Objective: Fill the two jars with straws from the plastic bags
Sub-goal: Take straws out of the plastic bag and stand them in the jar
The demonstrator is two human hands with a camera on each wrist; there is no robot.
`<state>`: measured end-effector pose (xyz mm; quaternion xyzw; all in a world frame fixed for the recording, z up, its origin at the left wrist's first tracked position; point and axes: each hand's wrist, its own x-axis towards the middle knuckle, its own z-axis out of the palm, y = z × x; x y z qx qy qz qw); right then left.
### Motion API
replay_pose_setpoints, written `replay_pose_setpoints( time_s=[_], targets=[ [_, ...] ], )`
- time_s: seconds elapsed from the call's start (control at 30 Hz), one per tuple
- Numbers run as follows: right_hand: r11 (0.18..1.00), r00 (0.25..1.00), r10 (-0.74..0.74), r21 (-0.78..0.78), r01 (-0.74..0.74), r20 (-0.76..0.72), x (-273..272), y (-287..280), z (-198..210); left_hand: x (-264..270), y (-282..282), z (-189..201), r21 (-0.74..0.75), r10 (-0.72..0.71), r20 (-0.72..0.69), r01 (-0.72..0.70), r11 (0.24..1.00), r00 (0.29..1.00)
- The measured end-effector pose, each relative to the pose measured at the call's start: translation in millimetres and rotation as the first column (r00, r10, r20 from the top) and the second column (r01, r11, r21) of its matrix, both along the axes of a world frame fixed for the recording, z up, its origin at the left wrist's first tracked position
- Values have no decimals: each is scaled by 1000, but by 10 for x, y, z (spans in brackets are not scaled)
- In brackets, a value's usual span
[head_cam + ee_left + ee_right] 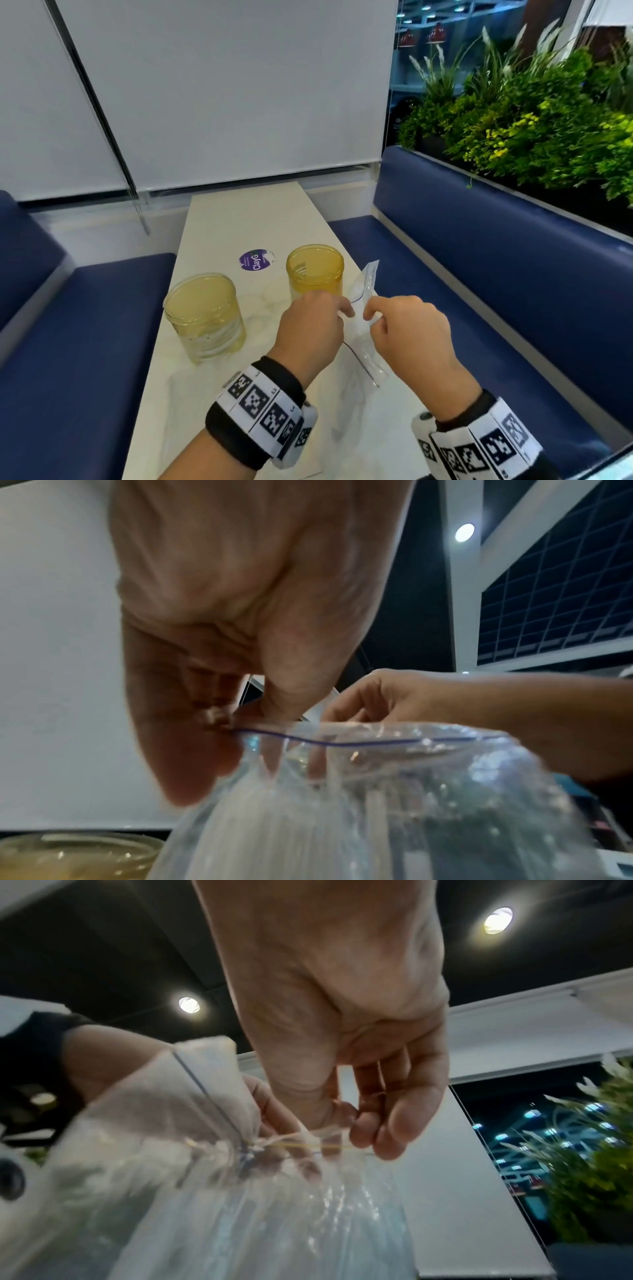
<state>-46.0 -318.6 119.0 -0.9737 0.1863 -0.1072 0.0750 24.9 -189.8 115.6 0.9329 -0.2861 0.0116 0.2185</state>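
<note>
Over a pale narrow table (pixel 219 219) between blue benches, a clear zip-top plastic bag (pixel 363 337) is pinched at its blue-lined mouth by the left hand (pixel 308 334) and right hand (pixel 412 337). Two amber glass jars (pixel 205 315) (pixel 315 270) are seen just beyond, left of the bag.

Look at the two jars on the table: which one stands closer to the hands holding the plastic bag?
The deeper yellow jar, farther back and to the right, just behind the left hand. The paler jar stands apart to the left.
</note>
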Motion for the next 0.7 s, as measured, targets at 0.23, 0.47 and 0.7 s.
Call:
replay_pose_setpoints(
  time_s=[0.23, 0.47, 0.7],
  targets=[
    [961, 947, -262, -146, 237, -185, -60, -308, 146, 157, 142, 118, 150, 174, 106, -188, 971, 979],
    [956, 918, -273, -185, 226, -287, -99, -553, 93, 234, 275, 154, 194, 43, -93, -25, 981, 995],
    [965, 967, 254, -68, -252, 24, 116, -255, 71, 129, 96, 31, -28, -57, -163, 54, 998, 985]
  ],
)
